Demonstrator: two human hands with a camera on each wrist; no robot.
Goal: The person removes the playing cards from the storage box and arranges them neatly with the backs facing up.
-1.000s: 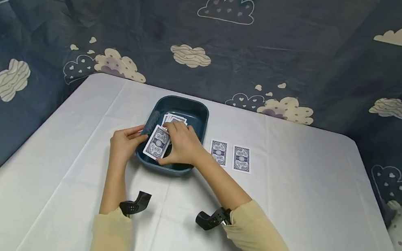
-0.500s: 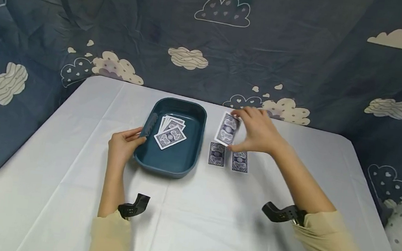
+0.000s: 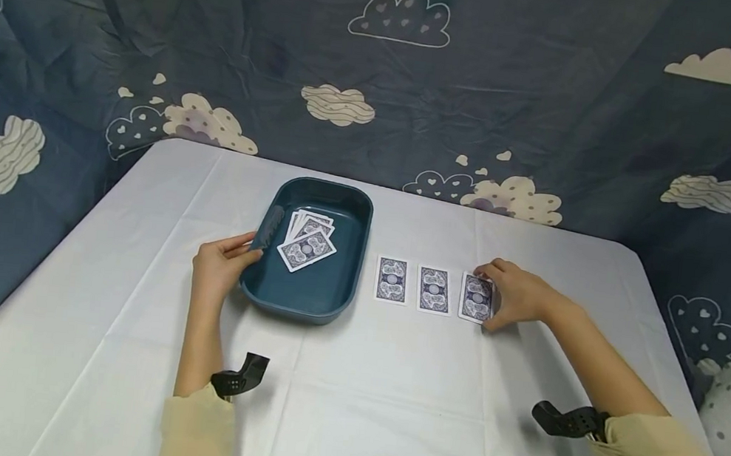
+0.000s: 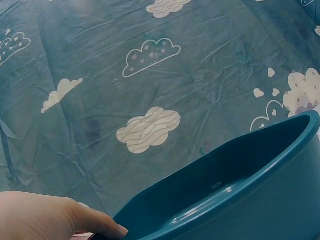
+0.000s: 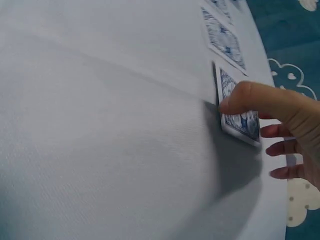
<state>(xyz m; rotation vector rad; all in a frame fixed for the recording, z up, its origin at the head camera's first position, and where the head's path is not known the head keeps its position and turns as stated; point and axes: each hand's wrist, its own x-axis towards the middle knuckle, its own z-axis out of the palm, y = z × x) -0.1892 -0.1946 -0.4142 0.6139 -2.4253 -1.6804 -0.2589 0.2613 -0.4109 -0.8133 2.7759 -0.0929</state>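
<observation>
My left hand (image 3: 217, 268) pinches the left rim of a dark teal tray (image 3: 298, 299), thumb on the wall's inner side; in the left wrist view the thumb (image 4: 102, 223) lies at the tray's edge. Inside the tray several playing cards (image 3: 307, 249) lie face down in a loose fan. My right hand (image 3: 519, 296) holds a blue-backed playing card (image 3: 476, 298) by its short ends, low over the white cloth at the right end of a row. In the right wrist view the card (image 5: 242, 120) casts a shadow beside it.
Two more face-down cards, a left one (image 3: 392, 280) and a middle one (image 3: 434, 290), lie side by side between the tray and my right hand. A white cloth (image 3: 375, 392) covers the table. A dark cloud-patterned curtain (image 3: 472, 105) hangs behind its far edge.
My right hand has lifted a card out of the tray, carried it right over the two laid cards, and lowered it beside them. The left hand stays on the tray's rim.
</observation>
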